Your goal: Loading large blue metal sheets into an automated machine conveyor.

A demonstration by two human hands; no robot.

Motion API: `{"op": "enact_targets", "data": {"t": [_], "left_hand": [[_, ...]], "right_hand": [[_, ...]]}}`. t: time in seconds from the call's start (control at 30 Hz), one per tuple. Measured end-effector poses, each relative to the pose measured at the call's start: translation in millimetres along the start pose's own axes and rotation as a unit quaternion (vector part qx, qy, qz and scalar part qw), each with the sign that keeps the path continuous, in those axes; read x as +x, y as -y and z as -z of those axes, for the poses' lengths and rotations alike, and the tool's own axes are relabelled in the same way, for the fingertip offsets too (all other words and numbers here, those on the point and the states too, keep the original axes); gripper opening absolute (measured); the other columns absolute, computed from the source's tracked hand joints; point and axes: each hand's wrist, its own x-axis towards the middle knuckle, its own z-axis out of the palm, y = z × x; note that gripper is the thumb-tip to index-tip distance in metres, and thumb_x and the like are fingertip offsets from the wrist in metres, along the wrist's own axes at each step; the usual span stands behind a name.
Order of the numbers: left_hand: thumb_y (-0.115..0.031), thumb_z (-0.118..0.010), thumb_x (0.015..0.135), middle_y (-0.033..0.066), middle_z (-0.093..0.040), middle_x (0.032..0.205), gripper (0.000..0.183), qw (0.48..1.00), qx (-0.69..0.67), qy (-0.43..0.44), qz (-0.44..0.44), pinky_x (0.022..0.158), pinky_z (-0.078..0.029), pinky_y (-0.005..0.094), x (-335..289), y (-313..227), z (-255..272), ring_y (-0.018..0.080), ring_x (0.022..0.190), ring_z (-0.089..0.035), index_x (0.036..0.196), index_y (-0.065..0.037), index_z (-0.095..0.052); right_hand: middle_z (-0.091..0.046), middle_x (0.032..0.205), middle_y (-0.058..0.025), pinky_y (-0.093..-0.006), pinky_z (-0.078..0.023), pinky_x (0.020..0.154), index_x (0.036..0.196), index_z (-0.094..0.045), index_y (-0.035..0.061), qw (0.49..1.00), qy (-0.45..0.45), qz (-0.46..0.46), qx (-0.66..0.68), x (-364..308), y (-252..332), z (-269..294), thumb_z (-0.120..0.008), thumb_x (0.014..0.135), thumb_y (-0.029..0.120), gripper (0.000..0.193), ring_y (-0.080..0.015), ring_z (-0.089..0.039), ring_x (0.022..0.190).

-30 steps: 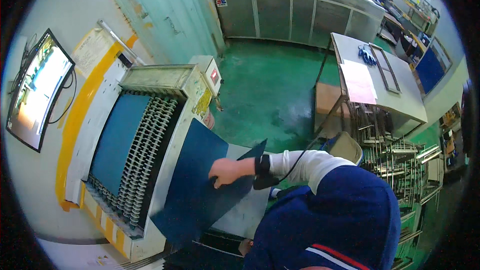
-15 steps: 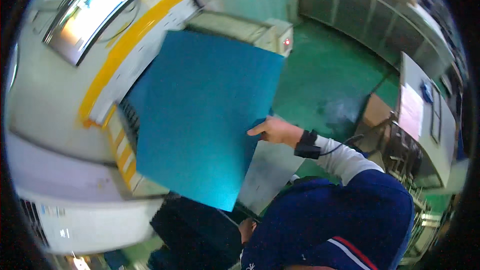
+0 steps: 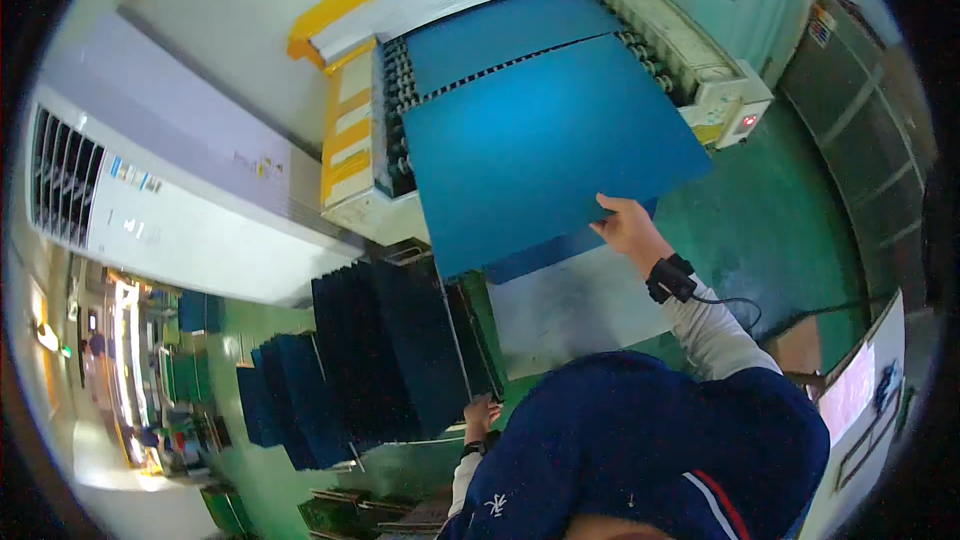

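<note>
My right hand [image 3: 628, 226] pinches the near edge of a flat blue sheet [image 3: 545, 145], thumb on top and fingers underneath. The sheet's far part lies over a roller conveyor [image 3: 398, 80], while its near part sticks out toward me. Ahead of it on the rollers lies another blue sheet [image 3: 510, 35], with a narrow gap between them. Low in the view, my left hand [image 3: 482, 411] is curled at the edge of a rack of dark blue panels [image 3: 385, 360]; what its fingers hold is too small to tell.
A pale board [image 3: 570, 315] lies below the held sheet. A white air conditioner [image 3: 200, 210] stands at the left. The conveyor's side rail [image 3: 690, 50] has a red-lit display at its end. A slanted panel with paper [image 3: 850, 390] is at the right.
My view has swung, so the conveyor now shows more fully and the rack has come into sight. The held sheet has gone from covering the conveyor to lying behind the other sheet.
</note>
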Motion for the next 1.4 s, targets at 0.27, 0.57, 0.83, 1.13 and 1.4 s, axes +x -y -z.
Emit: {"op": "enact_targets", "data": {"t": [0.27,0.57,0.83,1.13,1.4], "left_hand": [[-0.019,-0.065,0.087,0.0091,-0.063,0.079,0.021,0.988,-0.108,-0.027,0.109,0.053,-0.052,0.0327,-5,9,4,0.0197,0.058,-0.060,0.095,0.000,-0.059],[-0.019,-0.067,0.087,0.0081,-0.059,0.075,0.025,0.983,-0.143,-0.093,0.060,0.051,-0.050,0.0325,-39,-23,-23,0.0193,0.057,-0.058,0.098,0.001,-0.056],[-0.024,-0.069,0.085,0.0060,-0.057,0.070,0.024,0.984,-0.133,-0.089,0.080,0.049,-0.050,0.0323,-34,-7,-18,0.0183,0.054,-0.058,0.090,-0.004,-0.056],[-0.022,-0.067,0.086,0.0076,-0.059,0.072,0.021,0.986,-0.108,-0.113,0.062,0.051,-0.052,0.0325,-54,-11,-27,0.0203,0.055,-0.059,0.088,-0.004,-0.058],[-0.022,-0.068,0.085,0.0094,-0.061,0.076,0.024,0.985,-0.117,-0.112,0.059,0.053,-0.054,0.0352,-50,8,-17,0.0221,0.060,-0.062,0.095,-0.002,-0.059]], "right_hand": [[-0.055,0.082,-0.0061,-0.0410,-0.049,0.083,0.088,-0.058,0.0063,0.999,-0.024,0.009,0.023,21,-1,-2,-0.070,0.083,0.014,0.015,-0.0219,-0.052,0.076],[-0.055,0.085,-0.0082,-0.0430,-0.049,0.084,0.092,-0.055,0.0068,1.000,-0.009,0.007,0.015,17,8,-10,-0.070,0.084,0.016,0.019,-0.0237,-0.052,0.079],[-0.055,0.090,-0.0097,-0.0433,-0.051,0.081,0.092,-0.055,0.0050,1.000,0.003,0.018,0.023,30,8,-11,-0.070,0.085,0.016,0.020,-0.0259,-0.053,0.081],[-0.053,0.089,-0.0065,-0.0417,-0.048,0.083,0.092,-0.054,0.0057,0.999,-0.005,0.032,0.026,35,16,-12,-0.068,0.087,0.013,0.017,-0.0207,-0.050,0.078],[-0.054,0.091,-0.0103,-0.0425,-0.053,0.081,0.094,-0.055,0.0028,0.999,-0.005,0.047,0.019,35,18,-19,-0.069,0.086,0.015,0.020,-0.0255,-0.054,0.079]]}}
